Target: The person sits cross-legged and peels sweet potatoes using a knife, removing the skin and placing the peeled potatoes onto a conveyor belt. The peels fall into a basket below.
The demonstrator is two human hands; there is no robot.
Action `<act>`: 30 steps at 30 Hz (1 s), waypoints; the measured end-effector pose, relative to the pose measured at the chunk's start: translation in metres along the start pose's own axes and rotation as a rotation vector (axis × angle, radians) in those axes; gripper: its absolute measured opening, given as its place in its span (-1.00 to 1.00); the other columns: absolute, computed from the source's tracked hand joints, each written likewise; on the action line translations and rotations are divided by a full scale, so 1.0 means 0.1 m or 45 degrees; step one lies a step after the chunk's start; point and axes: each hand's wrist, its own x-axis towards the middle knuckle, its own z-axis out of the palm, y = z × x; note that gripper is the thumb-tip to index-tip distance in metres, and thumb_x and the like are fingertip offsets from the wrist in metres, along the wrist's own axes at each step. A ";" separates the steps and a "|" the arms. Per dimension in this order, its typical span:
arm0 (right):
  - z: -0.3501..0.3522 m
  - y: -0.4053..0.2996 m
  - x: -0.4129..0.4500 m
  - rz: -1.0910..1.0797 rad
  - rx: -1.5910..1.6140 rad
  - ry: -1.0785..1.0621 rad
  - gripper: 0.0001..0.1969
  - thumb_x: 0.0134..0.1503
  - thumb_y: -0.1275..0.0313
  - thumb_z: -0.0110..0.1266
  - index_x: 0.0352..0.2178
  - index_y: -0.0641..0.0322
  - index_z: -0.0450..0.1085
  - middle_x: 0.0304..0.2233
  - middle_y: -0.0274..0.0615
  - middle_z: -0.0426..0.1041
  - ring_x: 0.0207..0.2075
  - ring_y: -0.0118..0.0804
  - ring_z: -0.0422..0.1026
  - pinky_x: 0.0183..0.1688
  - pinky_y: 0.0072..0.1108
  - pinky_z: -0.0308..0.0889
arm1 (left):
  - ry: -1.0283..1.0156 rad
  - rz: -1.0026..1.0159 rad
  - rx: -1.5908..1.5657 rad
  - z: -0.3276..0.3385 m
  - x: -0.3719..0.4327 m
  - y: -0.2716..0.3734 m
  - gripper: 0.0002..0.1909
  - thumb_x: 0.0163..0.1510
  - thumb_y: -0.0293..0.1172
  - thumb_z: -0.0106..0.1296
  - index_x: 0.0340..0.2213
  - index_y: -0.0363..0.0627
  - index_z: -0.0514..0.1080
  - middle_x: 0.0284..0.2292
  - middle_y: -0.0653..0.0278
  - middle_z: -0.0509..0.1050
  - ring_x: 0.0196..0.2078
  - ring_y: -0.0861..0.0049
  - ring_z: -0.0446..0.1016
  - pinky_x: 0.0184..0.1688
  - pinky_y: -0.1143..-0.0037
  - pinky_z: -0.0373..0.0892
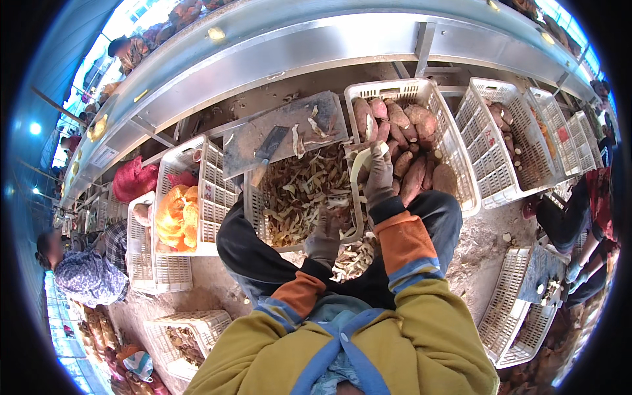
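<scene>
My right hand [379,174], in a grey-brown glove, is closed around a pale peeled piece of sweet potato [362,164] above the right edge of the peel crate. My left hand [323,238], gloved too, is low over the near side of that crate; its fingers are partly hidden, and whether it holds a tool is unclear. Peelings [301,190] fill the white plastic crate [251,210] between my knees. Across its far side lies a worn board [242,148] with a wooden-handled cleaver [271,144] and strips of peel [316,129]. Unpeeled sweet potatoes [412,177] lie in a crate at right.
A metal conveyor trough [296,47] crosses beyond the crates. To the left stand crates with an orange mesh bag [177,219] and a red mesh bag [134,178]. More crates [513,168] stand at right. People sit at left [89,276] and right [592,207].
</scene>
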 end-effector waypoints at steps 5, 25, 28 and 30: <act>-0.13 0.20 0.01 0.147 0.191 -0.245 -0.66 0.24 0.14 -0.19 -0.19 0.20 0.30 -0.32 -0.19 0.43 -0.33 -0.33 0.43 -0.26 -0.54 0.38 | 0.137 0.090 -0.109 -0.07 0.36 0.40 -0.46 0.12 -0.09 -0.07 0.12 0.14 0.18 -0.54 -0.05 0.47 -0.54 0.06 0.47 -0.53 0.28 0.35; -0.01 0.01 -0.06 0.007 -0.111 0.027 -0.76 0.16 0.22 0.01 -0.26 0.14 0.31 -0.47 -0.21 0.46 -0.54 -0.31 0.47 -0.56 -0.51 0.41 | -0.216 -0.198 0.012 -0.08 -0.08 -0.04 -0.47 0.17 -0.11 -0.14 0.13 0.03 0.15 -0.30 0.08 0.53 -0.32 0.23 0.54 -0.31 0.42 0.40; -0.15 0.03 -0.06 0.169 -0.115 -0.103 -0.72 0.19 0.15 -0.06 -0.24 0.12 0.32 -0.45 -0.26 0.44 -0.52 -0.34 0.45 -0.51 -0.53 0.40 | 0.051 0.035 -0.218 -0.07 0.17 0.19 -0.46 0.15 -0.15 -0.10 0.13 0.01 0.15 -0.33 0.06 0.53 -0.36 0.19 0.54 -0.38 0.43 0.41; -0.01 0.20 -0.06 0.002 -0.116 -0.063 -0.68 0.20 0.11 -0.10 -0.23 0.13 0.33 -0.45 -0.29 0.42 -0.50 -0.38 0.43 -0.48 -0.55 0.39 | 0.080 0.153 -0.032 -0.04 0.26 0.26 -0.47 0.15 -0.17 -0.09 0.13 0.00 0.16 -0.37 0.06 0.53 -0.39 0.16 0.53 -0.41 0.41 0.41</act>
